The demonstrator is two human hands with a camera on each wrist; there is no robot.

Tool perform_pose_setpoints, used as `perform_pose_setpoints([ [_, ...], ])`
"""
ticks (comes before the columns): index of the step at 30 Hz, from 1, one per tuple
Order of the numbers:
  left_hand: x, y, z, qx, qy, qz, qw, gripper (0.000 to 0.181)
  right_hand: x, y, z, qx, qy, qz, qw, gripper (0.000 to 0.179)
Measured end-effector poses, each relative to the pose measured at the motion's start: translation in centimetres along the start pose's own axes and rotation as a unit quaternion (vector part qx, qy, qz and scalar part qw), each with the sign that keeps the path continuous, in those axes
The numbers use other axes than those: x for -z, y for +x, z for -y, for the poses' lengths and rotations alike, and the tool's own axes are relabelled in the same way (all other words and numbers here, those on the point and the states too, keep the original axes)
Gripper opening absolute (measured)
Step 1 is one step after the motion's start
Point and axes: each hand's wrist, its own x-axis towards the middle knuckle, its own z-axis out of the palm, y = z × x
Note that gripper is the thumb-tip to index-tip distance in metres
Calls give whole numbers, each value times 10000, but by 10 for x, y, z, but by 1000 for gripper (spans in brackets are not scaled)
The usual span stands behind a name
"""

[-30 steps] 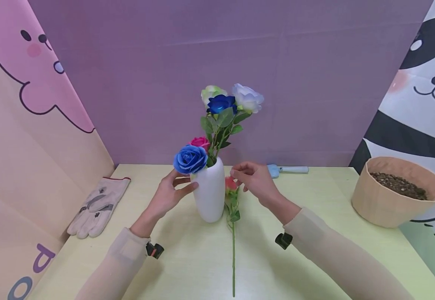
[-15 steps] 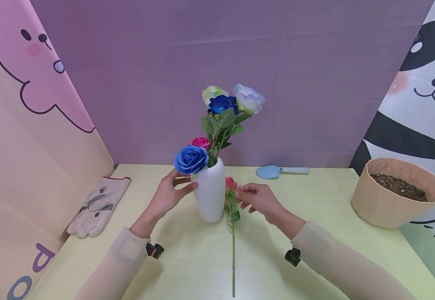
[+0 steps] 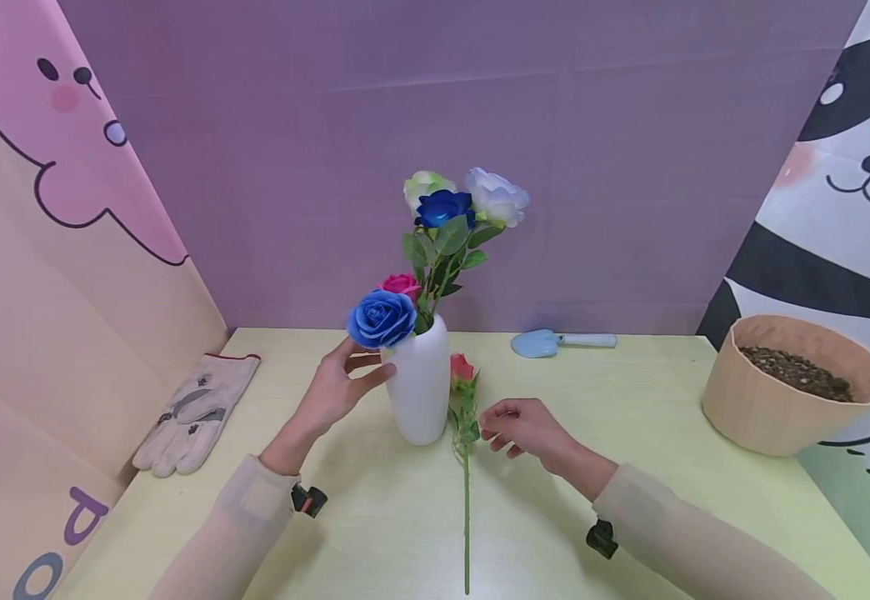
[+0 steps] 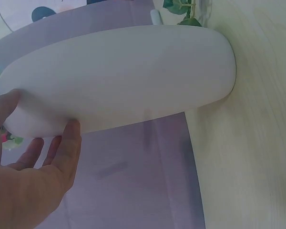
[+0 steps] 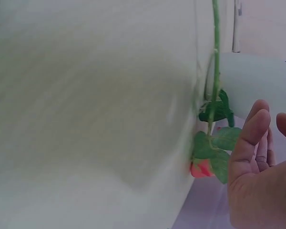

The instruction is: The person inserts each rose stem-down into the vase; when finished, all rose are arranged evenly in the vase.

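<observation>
A tall white vase stands upright on the table, its neck gripped from the left by my left hand. In the left wrist view the thumb and fingers touch the vase near its mouth. Several roses rise from it, among them a light blue rose that leans low over my fingers. Right of the vase a red rose lies flat, its bare stem toward me. My right hand hovers just beside its leaves, thumb and fingers apart and holding nothing; whether a fingertip touches a leaf I cannot tell.
A blue hand trowel lies at the table's back edge. Grey-white gloves lie on the left. At the right stands a tan planter with dark soil inside. A purple cloth hangs behind the table.
My right hand has come down from the red bloom, along the leaves, toward me and slightly right, uncovering the trowel. The left hand and the vase have stayed in place.
</observation>
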Motion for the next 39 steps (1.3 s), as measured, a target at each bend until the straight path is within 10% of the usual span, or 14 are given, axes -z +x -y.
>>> perform_pose_setpoints([
  [39, 0, 0, 1, 12, 17, 2, 10000, 59, -29, 3, -32, -136, 212, 821, 9963, 22],
])
